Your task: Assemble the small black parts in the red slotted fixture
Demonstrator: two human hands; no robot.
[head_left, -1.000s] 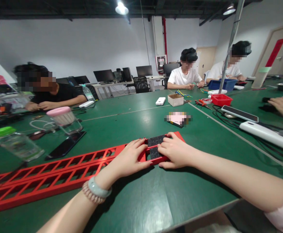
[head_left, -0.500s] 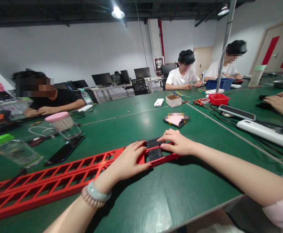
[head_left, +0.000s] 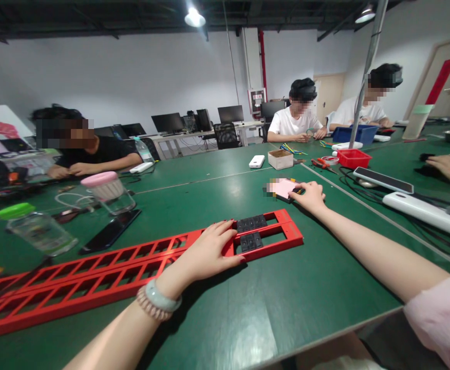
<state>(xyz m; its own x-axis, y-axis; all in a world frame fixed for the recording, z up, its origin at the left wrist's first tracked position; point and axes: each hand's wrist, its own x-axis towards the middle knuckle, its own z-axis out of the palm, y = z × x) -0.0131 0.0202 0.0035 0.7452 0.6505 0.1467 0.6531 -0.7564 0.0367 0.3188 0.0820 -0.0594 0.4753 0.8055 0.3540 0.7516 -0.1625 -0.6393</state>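
Observation:
A long red frame (head_left: 122, 289) with two rows of slots lies across the table. My left hand (head_left: 205, 252) spans it, thumb along the near rail and fingers over the far side, holding it. Just beyond my fingertips, black blocks sit in its right end: a longer run (head_left: 252, 222) in the far row and a shorter one (head_left: 250, 241) in the near row. My right hand (head_left: 312, 197) is beyond the frame, thumb and forefinger pinched at the right edge of a flat dark holder with a pink top (head_left: 280, 188). Something dark shows at those fingertips, too small to name.
Left of the frame are a phone (head_left: 111, 231), a green-lidded jar (head_left: 36, 228) and a pink-lidded jar (head_left: 105, 192). Toward the back stand a small box (head_left: 281, 160) and a red bin (head_left: 354, 158). Power strips (head_left: 427, 210) and cables lie right. Several people sit around the table.
My right hand has left the black blocks and moved away from me to the pink-topped holder, uncovering the frame's right end. My left hand stays on the frame. The view has shifted slightly.

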